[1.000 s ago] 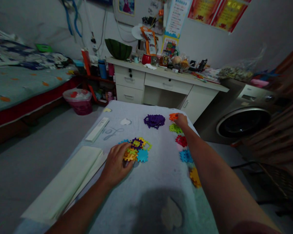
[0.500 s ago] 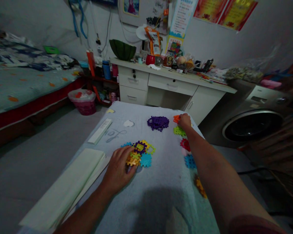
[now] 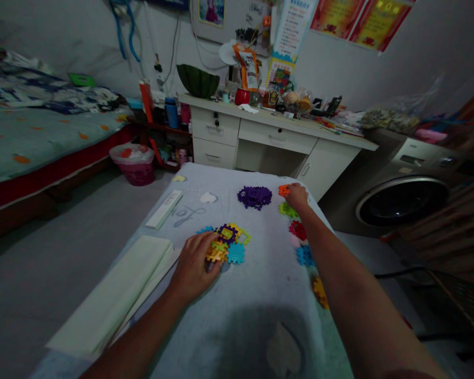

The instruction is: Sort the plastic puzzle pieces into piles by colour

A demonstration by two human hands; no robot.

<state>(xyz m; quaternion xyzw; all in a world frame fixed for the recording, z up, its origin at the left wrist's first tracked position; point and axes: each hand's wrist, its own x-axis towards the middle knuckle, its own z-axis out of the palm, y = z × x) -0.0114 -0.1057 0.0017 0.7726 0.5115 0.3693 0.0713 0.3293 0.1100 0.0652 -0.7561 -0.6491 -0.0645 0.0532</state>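
Hardly anything has shifted over the last second. The right hand [image 3: 297,196] has stayed at the far right corner of the pale blue cloth-covered table [image 3: 256,300], fingertips on the orange notched plastic tile [image 3: 283,190]. That tile lies where it lay, flat on the cloth. The fingers hide its near edge, so I cannot tell whether they pinch it or merely rest on it.

The left hand [image 3: 195,266] has crept slightly forward over the multicoloured cluster of interlocked plastic tiles [image 3: 229,238] at mid-table. It lies palm down, fingers curled onto the cluster's near edge, gripping it against the cloth.

By my reading, the orange tile is touched but not lifted, and is well apart from the cluster. A heap of purple plastic tiles [image 3: 255,196] sits between them.

Beside the right forearm lie 4 loose pieces: a green tile [image 3: 287,209], a red tile [image 3: 298,229], a blue tile [image 3: 304,255] and a yellow tile [image 3: 319,292]. A long white box [image 3: 164,209] and a pale folded sheet [image 3: 114,292] lie along the left edge.
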